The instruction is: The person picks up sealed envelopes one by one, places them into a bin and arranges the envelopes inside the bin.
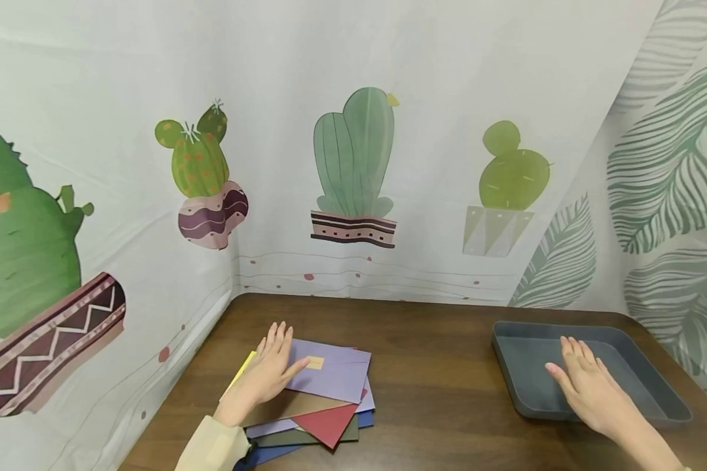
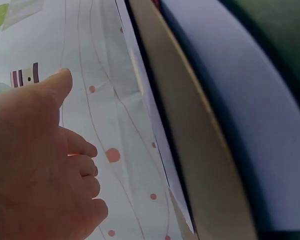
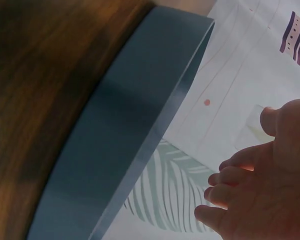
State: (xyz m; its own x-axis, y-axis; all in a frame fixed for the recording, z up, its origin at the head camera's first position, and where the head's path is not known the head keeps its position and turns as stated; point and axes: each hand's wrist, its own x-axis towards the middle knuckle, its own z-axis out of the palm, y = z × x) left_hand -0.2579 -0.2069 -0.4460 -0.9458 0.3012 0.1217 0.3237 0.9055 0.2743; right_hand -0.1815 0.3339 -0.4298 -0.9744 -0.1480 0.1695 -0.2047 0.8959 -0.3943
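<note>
A loose pile of coloured envelopes lies on the left of the table. On top is a lilac envelope [image 1: 342, 373] with a small tan label; brown [image 1: 306, 407], red [image 1: 328, 425], green and blue ones stick out below. My left hand [image 1: 265, 369] hovers over the pile's left side, fingers extended and holding nothing. In the left wrist view the envelopes' edges rise beside that hand. A dark grey tray [image 1: 518, 400] with low walls stands at the right. My right hand [image 1: 592, 386] is held above it, fingers stretched out and thumb apart, with nothing in it.
The brown wooden table [image 1: 430, 379] runs between pile and tray. Behind it hangs a white curtain [image 1: 448, 78] printed with cacti, which also covers the left side. Leaf-patterned cloth [image 1: 671, 170] borders the right.
</note>
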